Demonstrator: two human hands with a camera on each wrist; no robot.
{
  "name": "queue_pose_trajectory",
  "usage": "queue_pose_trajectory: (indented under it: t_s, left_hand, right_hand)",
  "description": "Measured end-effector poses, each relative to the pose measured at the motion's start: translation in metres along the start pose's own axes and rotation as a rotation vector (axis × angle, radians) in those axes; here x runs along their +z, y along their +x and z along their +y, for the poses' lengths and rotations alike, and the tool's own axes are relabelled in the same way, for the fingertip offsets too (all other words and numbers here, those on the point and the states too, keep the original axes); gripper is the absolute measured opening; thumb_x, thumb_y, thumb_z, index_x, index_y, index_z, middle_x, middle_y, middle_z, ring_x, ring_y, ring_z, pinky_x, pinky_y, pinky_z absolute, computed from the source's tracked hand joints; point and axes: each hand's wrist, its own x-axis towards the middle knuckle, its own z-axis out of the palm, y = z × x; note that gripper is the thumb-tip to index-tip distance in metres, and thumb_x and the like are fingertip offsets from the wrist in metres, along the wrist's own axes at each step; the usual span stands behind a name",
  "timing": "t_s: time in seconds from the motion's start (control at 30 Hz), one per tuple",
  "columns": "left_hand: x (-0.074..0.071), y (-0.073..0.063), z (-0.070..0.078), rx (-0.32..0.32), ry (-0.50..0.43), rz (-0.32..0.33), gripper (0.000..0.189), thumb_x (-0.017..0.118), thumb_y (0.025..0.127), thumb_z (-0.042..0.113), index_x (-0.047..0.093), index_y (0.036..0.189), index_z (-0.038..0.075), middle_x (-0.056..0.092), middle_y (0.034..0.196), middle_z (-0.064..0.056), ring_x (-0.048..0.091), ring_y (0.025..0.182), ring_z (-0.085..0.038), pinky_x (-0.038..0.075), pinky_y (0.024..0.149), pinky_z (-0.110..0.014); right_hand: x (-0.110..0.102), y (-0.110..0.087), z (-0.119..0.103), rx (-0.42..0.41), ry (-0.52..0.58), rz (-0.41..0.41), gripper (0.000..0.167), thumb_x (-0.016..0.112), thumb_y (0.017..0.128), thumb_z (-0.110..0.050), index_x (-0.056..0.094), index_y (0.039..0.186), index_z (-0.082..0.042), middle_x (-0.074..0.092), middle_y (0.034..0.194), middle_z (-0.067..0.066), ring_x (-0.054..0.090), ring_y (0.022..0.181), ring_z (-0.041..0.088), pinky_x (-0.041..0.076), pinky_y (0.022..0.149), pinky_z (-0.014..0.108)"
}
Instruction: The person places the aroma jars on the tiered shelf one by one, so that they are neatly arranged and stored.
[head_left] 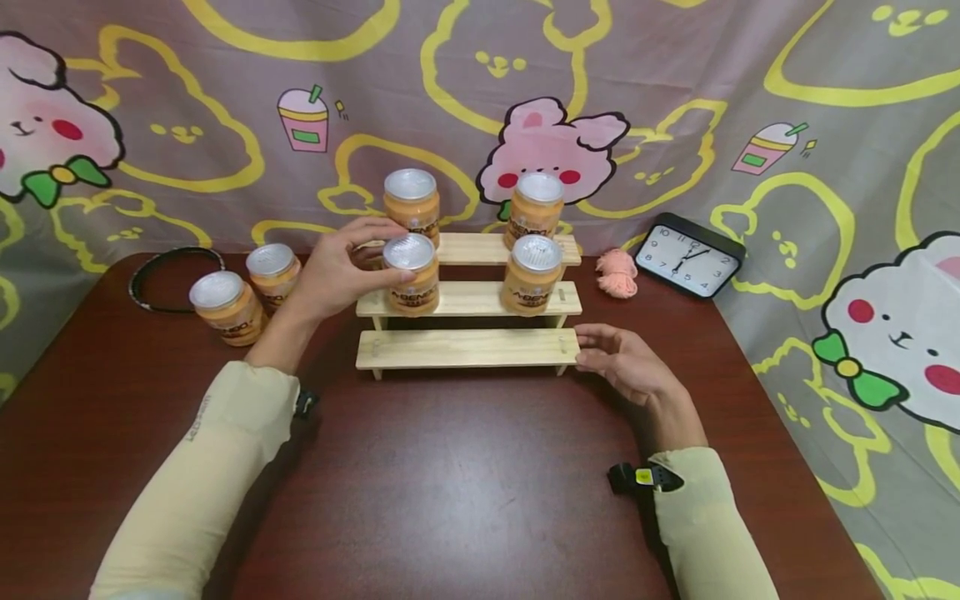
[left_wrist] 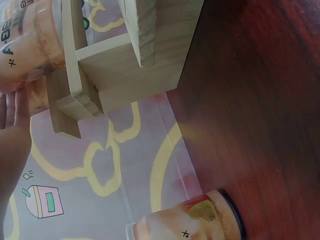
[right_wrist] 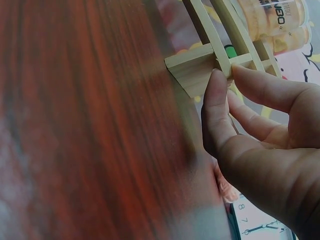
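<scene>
On the glossy red-brown wooden table (head_left: 450, 467), a pale wooden three-step rack (head_left: 480, 248) stands towards twelve o'clock. At the rack's four o'clock, the right hand (head_left: 626, 364) pinches the lowest step (head_left: 465, 348) by its end between thumb and fingers; at its ten o'clock, the left hand (head_left: 337, 271), thumb and fingers curved apart, grips a round orange jar (head_left: 414, 290) with a silver lid (head_left: 409, 252).

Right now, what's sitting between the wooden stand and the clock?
A small bundle of peach yarn sits between the wooden stand and the clock; the head view shows it.
</scene>
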Motion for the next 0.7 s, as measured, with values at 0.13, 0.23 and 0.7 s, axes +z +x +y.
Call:
queue_pose_trajectory:
  t_s: [0.13,0.23,0.7]
  left_hand:
    - [-0.0006,-0.0003,0.0006,-0.008,-0.027,-0.01,0.05,0.085,0.08,0.001,0.068,0.127,-0.004,0.057,0.134,-0.01,0.055,0.12,-0.02,0.047,0.105,-0.031]
    - [-0.0008,-0.0001,-0.0006,-0.012,-0.047,-0.015,0.05,0.085,0.081,0.0,0.067,0.127,-0.004,0.057,0.136,-0.012,0.054,0.122,-0.021,0.047,0.105,-0.031]
    - [-0.0059,-0.0055,0.0022,0.015,-0.021,0.009,0.049,0.083,0.081,-0.004,0.067,0.127,-0.004,0.06,0.131,-0.013,0.058,0.118,-0.017,0.049,0.103,-0.033]
  right_hand:
    - [-0.0002,0.0001,0.0004,-0.004,0.006,0.001,0.056,0.054,0.096,0.015,0.031,0.147,0.014,0.048,0.128,0.017,0.062,0.098,0.014,0.055,0.086,0.026]
    - [0.0001,-0.0005,-0.0002,-0.001,0.006,0.009,0.056,0.053,0.095,0.015,0.032,0.147,0.013,0.048,0.128,0.017,0.062,0.098,0.014,0.055,0.085,0.026]
    - [0.0011,-0.0011,-0.001,-0.004,-0.002,-0.003,0.056,0.053,0.096,0.014,0.03,0.148,0.014,0.048,0.128,0.017,0.062,0.099,0.015,0.055,0.087,0.027]
